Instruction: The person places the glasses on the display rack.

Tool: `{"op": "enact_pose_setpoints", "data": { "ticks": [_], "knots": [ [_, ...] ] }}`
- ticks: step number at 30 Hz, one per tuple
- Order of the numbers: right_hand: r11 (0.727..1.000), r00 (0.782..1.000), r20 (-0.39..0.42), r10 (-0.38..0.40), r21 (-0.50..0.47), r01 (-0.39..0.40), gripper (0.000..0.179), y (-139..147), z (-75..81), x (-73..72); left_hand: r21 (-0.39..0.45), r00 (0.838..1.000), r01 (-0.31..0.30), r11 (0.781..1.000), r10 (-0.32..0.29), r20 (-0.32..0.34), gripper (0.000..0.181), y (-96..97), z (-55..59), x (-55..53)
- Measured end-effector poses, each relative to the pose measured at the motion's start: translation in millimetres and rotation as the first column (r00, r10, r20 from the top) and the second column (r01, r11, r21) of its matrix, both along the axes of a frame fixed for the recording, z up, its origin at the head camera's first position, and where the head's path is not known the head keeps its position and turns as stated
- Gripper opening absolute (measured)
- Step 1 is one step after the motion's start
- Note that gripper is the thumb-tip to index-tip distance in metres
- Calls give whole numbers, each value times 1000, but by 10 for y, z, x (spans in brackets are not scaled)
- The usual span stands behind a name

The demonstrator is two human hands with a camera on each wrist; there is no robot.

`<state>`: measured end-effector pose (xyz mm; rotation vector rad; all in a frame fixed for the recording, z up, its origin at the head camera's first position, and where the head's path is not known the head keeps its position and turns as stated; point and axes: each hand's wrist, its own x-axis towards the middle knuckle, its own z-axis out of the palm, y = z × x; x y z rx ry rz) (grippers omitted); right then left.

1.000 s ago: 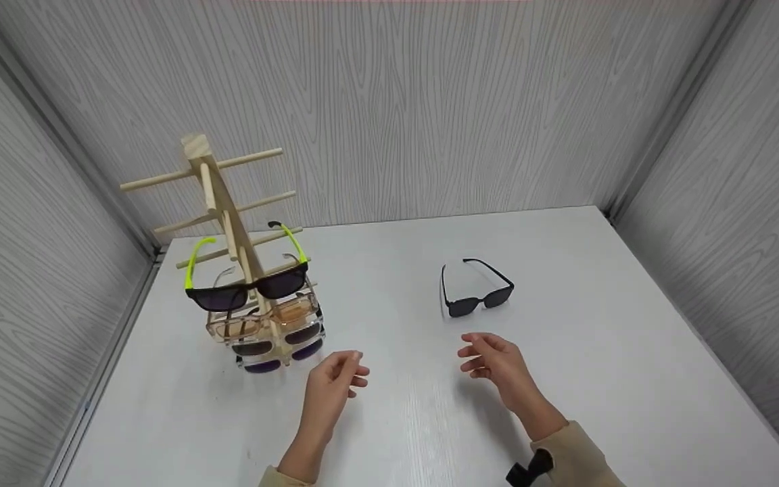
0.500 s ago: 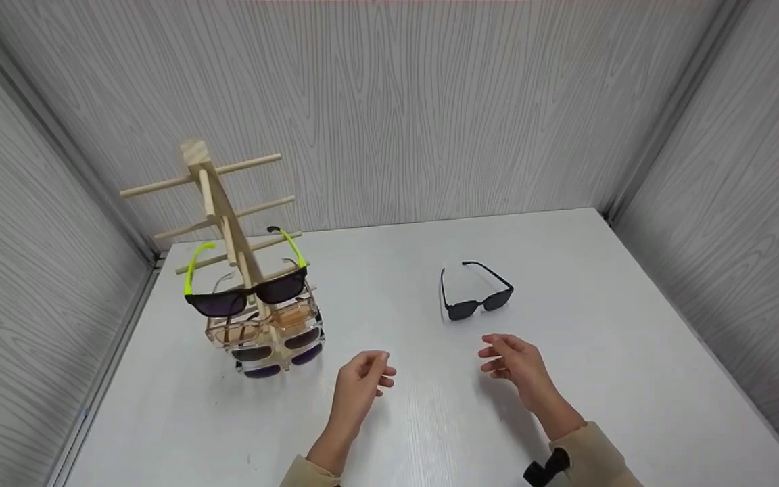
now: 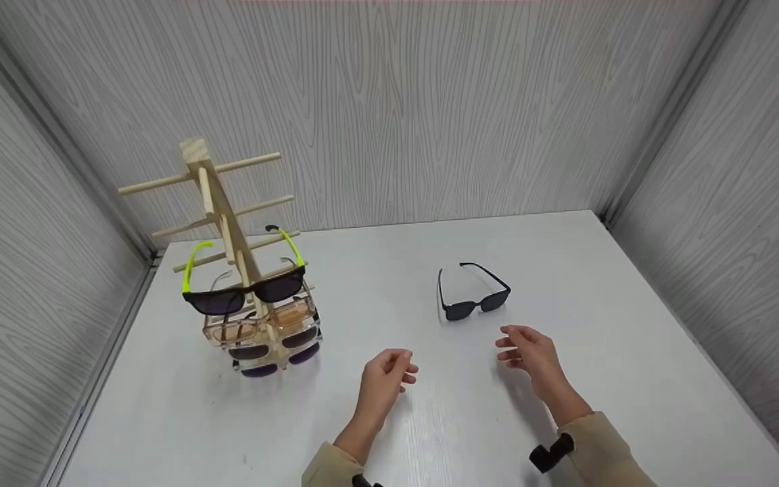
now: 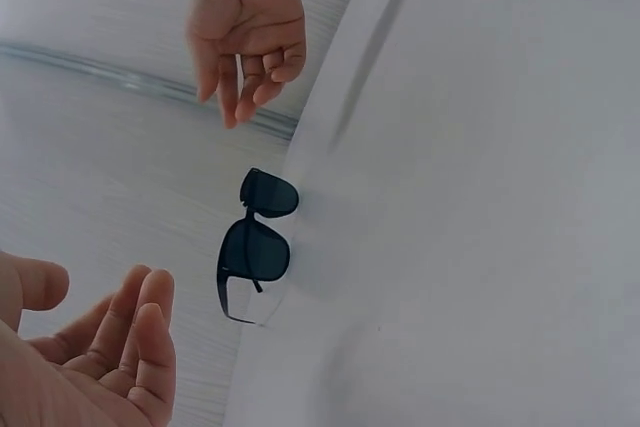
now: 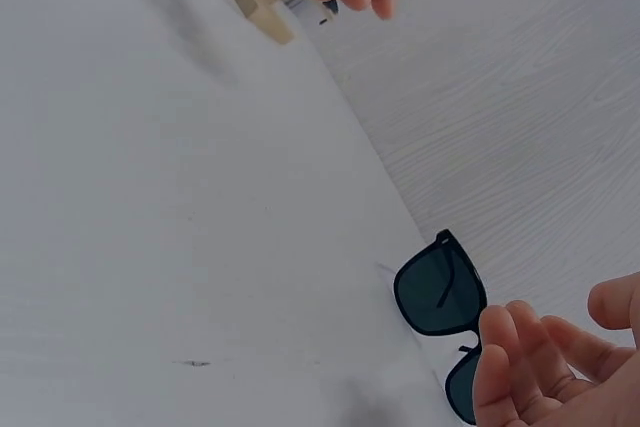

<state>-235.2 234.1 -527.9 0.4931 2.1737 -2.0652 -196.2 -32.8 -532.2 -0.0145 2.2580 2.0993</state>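
In the head view, black sunglasses (image 3: 476, 306) lie on the white table with their arms unfolded toward the back. My right hand (image 3: 531, 355) hovers in front of them, a little to the right, its fingers loosely bent and holding nothing. To its left hangs my left hand (image 3: 383, 382), also empty, thumb up and fingers relaxed. Neither hand touches the sunglasses. The left wrist view shows both hands apart from the sunglasses (image 4: 255, 247). In the right wrist view, the right fingers (image 5: 530, 357) overlap part of one lens.
A wooden display rack (image 3: 224, 203) with pegs stands at the left. Black sunglasses with yellow-green arms (image 3: 244, 292) hang on it above clear-framed glasses (image 3: 237, 331) and other dark-lensed pairs. Grey wood-grain panels (image 3: 389, 115) enclose the table (image 3: 633, 352) at the back and sides.
Both hands have moved to the right in the head view, the left hand more than the right. The sunglasses and the rack stay in place; the view shifts slightly.
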Motion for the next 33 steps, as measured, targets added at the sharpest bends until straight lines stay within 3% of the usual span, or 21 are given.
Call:
{"op": "enact_pose_setpoints", "data": {
  "ticks": [14,24,33],
  "knots": [
    [999,998,57,-30,29,28,43,217,-74,-157,9,1000,-12,1000,12,28,28,294,-75,-88],
    [988,987,-45,-153,-22,152,39,231,-62,-295,-3,998,-67,998,67,-2,30,420,-142,-219],
    [984,983,-57,-176,-6,176,40,310,-77,-408,57,996,-89,994,87,37,32,566,-165,-308]
  ]
}}
